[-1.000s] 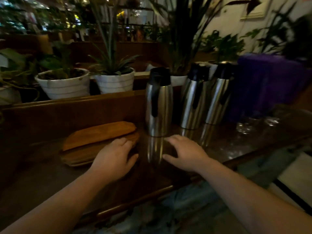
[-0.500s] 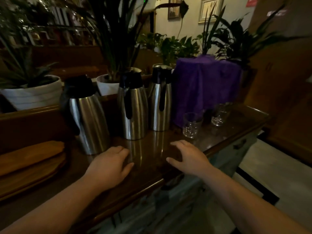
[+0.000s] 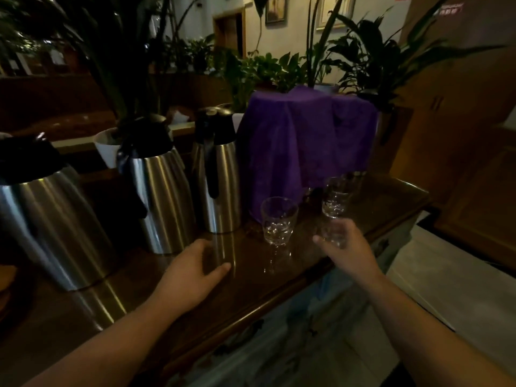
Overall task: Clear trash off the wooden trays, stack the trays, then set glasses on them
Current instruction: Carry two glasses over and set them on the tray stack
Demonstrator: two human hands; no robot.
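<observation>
— At the right end of the bench (image 3: 391, 196), we're on the last step, fetching glasses. Our right hand (image 3: 349, 247) reaches toward the farther glass (image 3: 335, 199), which stands in front of the purple cloth (image 3: 301, 146). Something clear shows at the fingertips, but it's blurred; we can't tell whether the hand is gripping a glass or only reaching.

— And the left hand (image 3: 192, 272)?

— Open, palm down, holding nothing, just in front of the steel flasks (image 3: 164, 191). The nearer glass (image 3: 277, 219) stands untouched between our two hands, right beside the rightmost flask.

— Where are the wooden trays (image 3: 7, 277)?

— Only a sliver of brown wood shows at the far left edge, well apart from the glasses. So we judge the next move calls for a firm grip on each glass, then carrying them past the flasks to the trays without knocking one.

— Any writing?

— A pale logo on the brown panel (image 3: 452, 79) top right and a red sign at the top edge, both too blurred to read. The flasks show no label.
</observation>
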